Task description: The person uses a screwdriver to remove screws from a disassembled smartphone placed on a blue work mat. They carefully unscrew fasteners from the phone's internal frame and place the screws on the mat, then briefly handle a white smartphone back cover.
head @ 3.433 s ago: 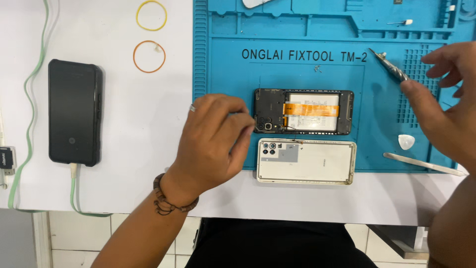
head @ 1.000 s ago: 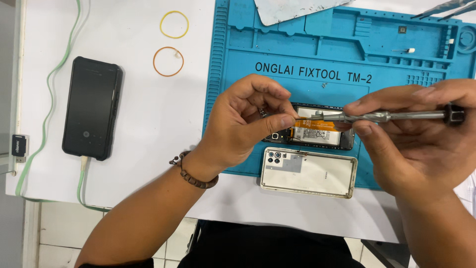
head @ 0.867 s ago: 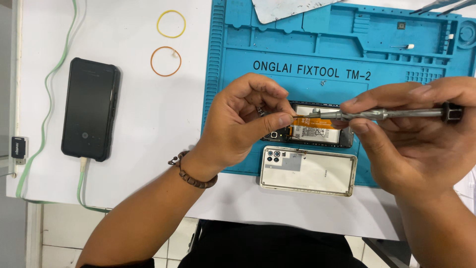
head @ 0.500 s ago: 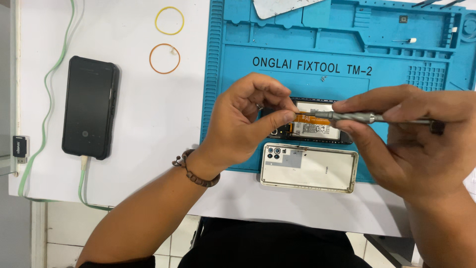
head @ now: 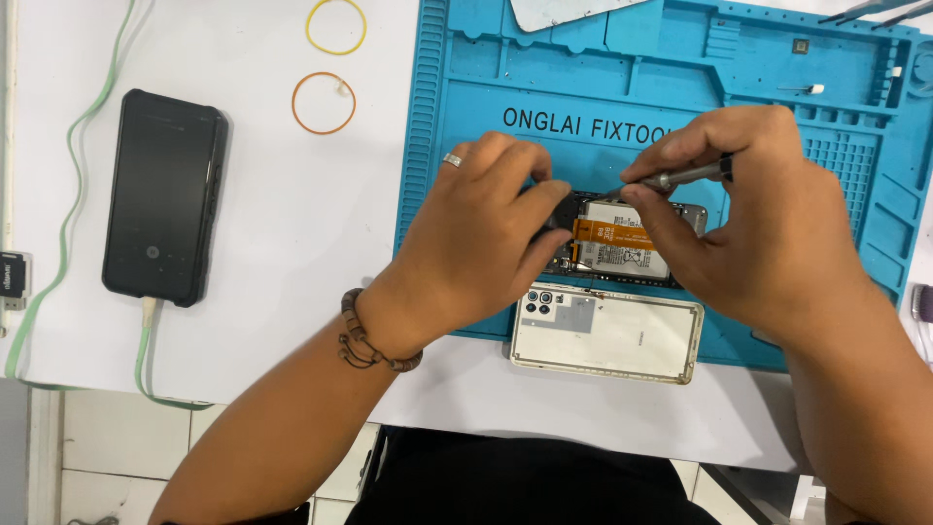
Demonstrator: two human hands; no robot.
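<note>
Left hand (head: 476, 243) grips opened phone (head: 622, 248) at its left edge; right hand (head: 748, 228) pinches screwdriver (head: 685, 176) above it. Back cover (head: 607, 332) overhangs mat (head: 486, 87) edge; bare counter (head: 282, 243) left.

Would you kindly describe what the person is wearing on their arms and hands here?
Both forearms are bare, with no sleeves in view. The left hand has a thin silver-coloured ring on one finger, and a dark brown beaded bracelet with a knotted cord sits at the left wrist. The right hand shows no ring, bracelet or watch. No gloves on either.
</note>
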